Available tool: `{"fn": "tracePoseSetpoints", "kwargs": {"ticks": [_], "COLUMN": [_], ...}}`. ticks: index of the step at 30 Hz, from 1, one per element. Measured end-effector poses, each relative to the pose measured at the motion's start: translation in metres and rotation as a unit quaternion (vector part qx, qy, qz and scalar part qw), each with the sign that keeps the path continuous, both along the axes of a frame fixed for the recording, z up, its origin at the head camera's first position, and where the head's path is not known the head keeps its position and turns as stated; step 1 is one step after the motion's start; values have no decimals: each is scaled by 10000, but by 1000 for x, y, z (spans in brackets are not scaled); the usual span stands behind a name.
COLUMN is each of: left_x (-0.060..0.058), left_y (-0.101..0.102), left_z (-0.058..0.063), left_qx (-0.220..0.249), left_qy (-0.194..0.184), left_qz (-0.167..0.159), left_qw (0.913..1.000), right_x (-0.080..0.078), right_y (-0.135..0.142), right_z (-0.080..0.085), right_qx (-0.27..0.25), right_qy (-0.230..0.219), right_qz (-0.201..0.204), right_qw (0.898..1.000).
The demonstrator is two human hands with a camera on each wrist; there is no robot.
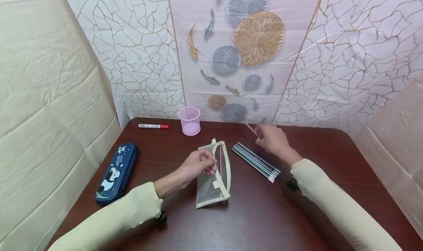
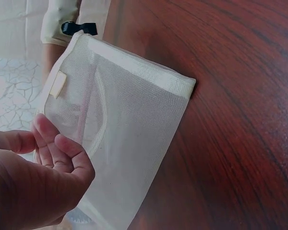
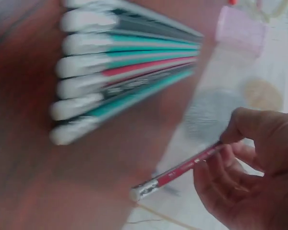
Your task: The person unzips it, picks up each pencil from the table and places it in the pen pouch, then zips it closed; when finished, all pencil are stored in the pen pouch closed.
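Head view: on the brown table lies a mesh pouch, its opening edge pinched by the left hand, which covers part of it; a thin pinkish thing shows inside. The blue panda case at left has letters too small for reading. A row of pencils lies right of the pouch. A pink cup stands behind. The marker has also an unreadable label. The right hand pinches a red pencil, its print blurred.
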State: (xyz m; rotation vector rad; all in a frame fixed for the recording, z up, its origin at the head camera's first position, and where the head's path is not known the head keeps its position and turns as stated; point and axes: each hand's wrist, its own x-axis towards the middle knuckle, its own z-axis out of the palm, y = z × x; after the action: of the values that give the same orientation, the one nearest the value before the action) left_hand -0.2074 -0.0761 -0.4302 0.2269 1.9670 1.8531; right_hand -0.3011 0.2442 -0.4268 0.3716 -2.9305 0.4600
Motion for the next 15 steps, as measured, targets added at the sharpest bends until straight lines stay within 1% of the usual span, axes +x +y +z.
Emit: {"fn": "tracePoseSetpoints", "kwargs": {"ticks": [3, 5, 6, 8, 10, 13, 15], "left_x": [-1, -1, -1, -1, 1, 3, 4], "left_y": [2, 4, 4, 5, 5, 4, 4], "left_z": [-2, -3, -3, -2, -2, 0, 0], "left_qx": [-1, -6, -3, -4, 4, 16, 30], "left_qy": [-41, -51, -42, -30, -6, 16, 20], "left_qz": [-28, -49, -59, -47, -12, 52, 58], "left_qw": [10000, 10000, 10000, 10000, 10000, 10000, 10000], "right_x": [8, 16, 21, 34, 48, 68, 80], "right_y": [-5, -11, -16, -26, -36, -52, -61], "right_z": [14, 22, 25, 30, 30, 26, 20], "right_qx": [-502, -1054, -1393, -2126, -2764, -3479, -3905], "right_qy": [406, 569, 615, 627, 609, 519, 341], "right_qz": [73, 197, 276, 440, 586, 792, 901], "right_qw": [9979, 9926, 9880, 9741, 9573, 9327, 9155]}}
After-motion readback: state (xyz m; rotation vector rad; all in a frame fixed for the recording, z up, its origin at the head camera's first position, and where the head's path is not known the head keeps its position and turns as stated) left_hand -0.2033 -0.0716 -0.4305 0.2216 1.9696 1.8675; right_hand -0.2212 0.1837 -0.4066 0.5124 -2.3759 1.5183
